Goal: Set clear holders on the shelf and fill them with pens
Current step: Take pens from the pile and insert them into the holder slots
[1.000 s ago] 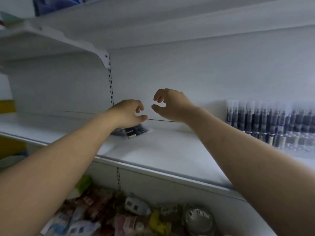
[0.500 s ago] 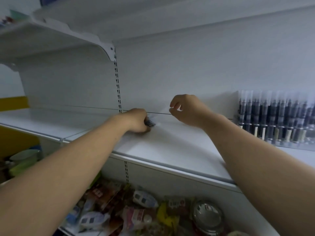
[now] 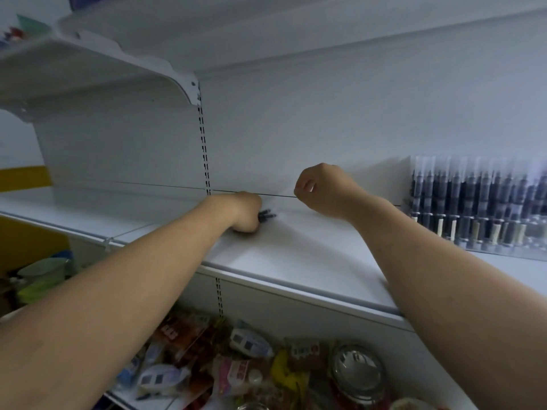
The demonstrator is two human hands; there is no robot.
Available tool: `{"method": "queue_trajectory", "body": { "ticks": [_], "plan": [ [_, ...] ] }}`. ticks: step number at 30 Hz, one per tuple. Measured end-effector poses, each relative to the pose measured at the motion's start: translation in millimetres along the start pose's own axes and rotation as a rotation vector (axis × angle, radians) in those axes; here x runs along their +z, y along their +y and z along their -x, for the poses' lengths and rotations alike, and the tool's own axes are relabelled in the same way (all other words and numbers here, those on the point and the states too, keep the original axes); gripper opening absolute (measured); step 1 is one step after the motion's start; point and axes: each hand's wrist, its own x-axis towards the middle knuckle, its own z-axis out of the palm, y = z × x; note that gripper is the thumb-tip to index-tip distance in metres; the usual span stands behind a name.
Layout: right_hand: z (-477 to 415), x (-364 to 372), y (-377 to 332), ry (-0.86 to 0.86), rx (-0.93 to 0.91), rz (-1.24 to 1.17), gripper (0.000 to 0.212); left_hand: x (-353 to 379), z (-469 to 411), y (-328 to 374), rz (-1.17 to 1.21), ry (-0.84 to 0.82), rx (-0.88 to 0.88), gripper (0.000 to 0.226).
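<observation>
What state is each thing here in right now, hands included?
left hand: grips the dark pens, low on the shelf
dark pens: bunched, tips poking from the left hand
right hand: fingers curled, raised above the shelf; whether it holds anything is unclear
clear holder: upright at the shelf's back, full of pens

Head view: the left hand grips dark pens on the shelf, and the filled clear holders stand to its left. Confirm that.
The side is wrong. In the head view the left hand grips dark pens on the shelf, but the filled clear holders stand to its right, past the right hand.
</observation>
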Motion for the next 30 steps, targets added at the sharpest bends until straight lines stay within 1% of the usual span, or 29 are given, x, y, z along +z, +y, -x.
{"method": "queue_trajectory", "body": {
  "ticks": [2, 6, 10, 12, 14, 17, 21, 23, 25, 28, 30],
  "plan": [
    [0.1, 0.1, -1.1, 0.000, -0.007, -0.001, 0.011, 0.6, 0.2, 2.4, -0.042, -0.006, 0.003, 0.015],
    [0.0, -1.1, -3.3, -0.013, -0.005, -0.009, 0.012, 4.1, 4.5, 2.7, -0.091, -0.059, 0.017, 0.028],
    [1.9, -2.1, -7.3, -0.029, -0.021, 0.011, 0.014, 3.2, 8.4, -5.3, -0.028, -0.026, 0.035, 0.017],
    [4.4, -3.7, -12.1, -0.028, -0.038, 0.038, 0.016, -2.7, 14.2, -11.3, 0.078, 0.016, 0.041, 0.020],
    [5.4, -10.0, -17.5, -0.005, -0.035, 0.042, 0.018, -8.2, 19.6, -17.5, 0.245, 0.075, 0.057, 0.025],
    [3.6, -28.0, -28.4, 0.034, -0.016, 0.045, 0.019, -13.4, 29.9, -15.3, 0.451, 0.188, 0.126, 0.022],
    [4.5, -61.5, -37.4, -0.029, 0.073, 0.059, 0.020, -25.0, 41.5, 11.2, 0.793, 0.254, 0.250, 0.016],
    [11.5, -83.9, -33.3, -0.019, 0.098, 0.048, 0.023, -32.9, 45.1, 27.5, 0.880, 0.240, 0.280, 0.015],
    [23.7, -108.9, -25.6, 0.034, 0.105, 0.052, 0.023, -40.5, 48.1, 46.7, 0.933, 0.236, 0.320, 0.014],
    [47.4, -149.5, -6.5, 0.109, 0.121, 0.082, 0.020, -54.7, 46.5, 82.4, 0.998, 0.265, 0.409, 0.014],
    [65.6, -178.5, 12.0, 0.143, 0.129, 0.123, 0.021, -66.5, 43.6, 111.7, 1.086, 0.259, 0.479, 0.013]
  ]
}}
